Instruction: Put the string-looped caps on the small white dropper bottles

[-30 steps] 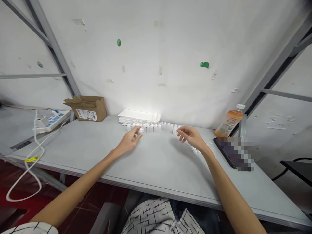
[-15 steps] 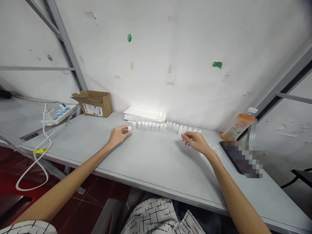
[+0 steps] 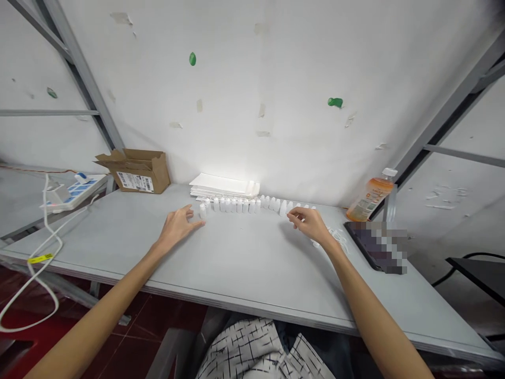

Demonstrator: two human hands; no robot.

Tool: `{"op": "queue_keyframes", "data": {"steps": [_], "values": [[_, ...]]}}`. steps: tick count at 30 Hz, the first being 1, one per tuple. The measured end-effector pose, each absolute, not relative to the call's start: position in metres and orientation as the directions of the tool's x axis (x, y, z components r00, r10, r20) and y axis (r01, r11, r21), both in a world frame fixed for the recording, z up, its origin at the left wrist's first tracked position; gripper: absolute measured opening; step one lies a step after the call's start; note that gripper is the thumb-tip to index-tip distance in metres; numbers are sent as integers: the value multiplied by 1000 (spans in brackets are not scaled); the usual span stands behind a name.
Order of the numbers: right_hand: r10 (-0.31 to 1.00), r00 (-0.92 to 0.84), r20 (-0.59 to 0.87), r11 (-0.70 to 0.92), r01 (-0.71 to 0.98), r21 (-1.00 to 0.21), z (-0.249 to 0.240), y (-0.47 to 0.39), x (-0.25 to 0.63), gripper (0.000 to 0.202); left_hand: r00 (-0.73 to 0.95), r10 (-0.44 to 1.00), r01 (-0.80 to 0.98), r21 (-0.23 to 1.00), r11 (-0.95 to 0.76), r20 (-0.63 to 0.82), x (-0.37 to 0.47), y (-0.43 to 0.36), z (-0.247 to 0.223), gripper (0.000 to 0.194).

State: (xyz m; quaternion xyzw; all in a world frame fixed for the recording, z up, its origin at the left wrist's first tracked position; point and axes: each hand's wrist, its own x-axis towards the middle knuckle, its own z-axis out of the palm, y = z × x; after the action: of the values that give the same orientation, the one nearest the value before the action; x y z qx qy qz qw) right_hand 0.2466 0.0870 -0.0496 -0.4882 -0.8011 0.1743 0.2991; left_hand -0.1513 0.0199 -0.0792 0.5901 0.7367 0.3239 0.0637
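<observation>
My left hand (image 3: 179, 227) is open, thumb and fingers apart, just left of a small white bottle (image 3: 202, 211) standing upright on the table. My right hand (image 3: 311, 223) has its fingers drawn together, the fingertips against the right side of another upright white bottle (image 3: 283, 208). Between the hands, several more small white bottles (image 3: 239, 205) stand in a row. Others stand behind and beyond my right hand, partly hidden by it.
A stack of white paper or envelopes (image 3: 224, 184) lies behind the row. An opened cardboard box (image 3: 160, 172) and a power strip (image 3: 79, 193) are at left. At right are an orange drink bottle (image 3: 371, 199), a dark, partly blurred device (image 3: 357, 237) and white loose pieces (image 3: 340, 241).
My left hand has let go of its small white bottle and drawn back left, fingers spreading. My right hand stays by its bottle. The whole view has shifted slightly.
</observation>
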Motion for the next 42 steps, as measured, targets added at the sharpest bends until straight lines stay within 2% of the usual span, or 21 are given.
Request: {"op": "queue_keyframes", "data": {"steps": [2,3,5,8,11,15,17,19,21,23,25,27,30,32,34,35,37,39,42], "values": [[909,-268,320,403,764,-504,-51,92,245,17,-316,868,884,451,123,383,-142,9,-66,68],[917,-231,326,367,811,-456,-50,95,244,17,-321,815,902,418,108,483,-134,5,-57,63],[923,-185,338,308,883,-355,-49,102,238,22,-276,694,922,388,-4,665,-116,1,-36,52],[922,-189,337,277,931,-236,-45,112,226,32,-169,579,898,366,-242,798,-85,10,-8,37],[932,-223,285,277,946,-166,-45,117,215,35,-29,569,861,310,-404,822,-55,31,6,30],[938,-254,235,293,944,-150,-49,116,211,28,196,621,802,241,-547,759,-19,59,-7,25],[932,-254,257,306,933,-187,-49,112,215,26,275,654,777,238,-583,704,-5,68,-23,23],[917,-274,289,355,892,-279,-47,107,221,21,311,688,774,246,-583,656,7,71,-42,24],[901,-323,290,426,787,-446,-43,99,226,11,326,713,771,262,-581,621,15,71,-58,26],[885,-395,246,452,605,-655,-40,89,227,3,358,733,753,285,-592,578,19,67,-69,39],[862,-467,196,410,417,-811,-37,80,225,10,376,763,731,339,-593,526,20,63,-77,44],[832,-524,179,378,300,-876,-34,74,221,14,403,781,715,369,-594,477,19,59,-80,38],[818,-547,177,373,270,-888,-28,73,223,20,396,789,734,355,-579,469,17,58,-82,38],[865,-459,205,386,347,-855,-23,79,236,24,362,802,761,346,-548,475,15,59,-83,39],[914,-279,294,403,534,-743,-21,88,257,22,349,818,778,346,-525,458,15,60,-83,38],[921,-164,353,365,676,-640,-21,94,270,19,350,824,782,346,-519,445,15,60,-84,36],[918,37,394,166,868,-468,-25,105,295,18,363,831,784,344,-516,421,16,60,-86,34],[927,148,345,-6,925,-380,-31,113,316,21,378,835,787,338,-517,399,18,59,-88,33],[981,154,116,-114,948,-298,-42,120,336,19,397,836,785,332,-523,379,20,58,-89,34]]}}
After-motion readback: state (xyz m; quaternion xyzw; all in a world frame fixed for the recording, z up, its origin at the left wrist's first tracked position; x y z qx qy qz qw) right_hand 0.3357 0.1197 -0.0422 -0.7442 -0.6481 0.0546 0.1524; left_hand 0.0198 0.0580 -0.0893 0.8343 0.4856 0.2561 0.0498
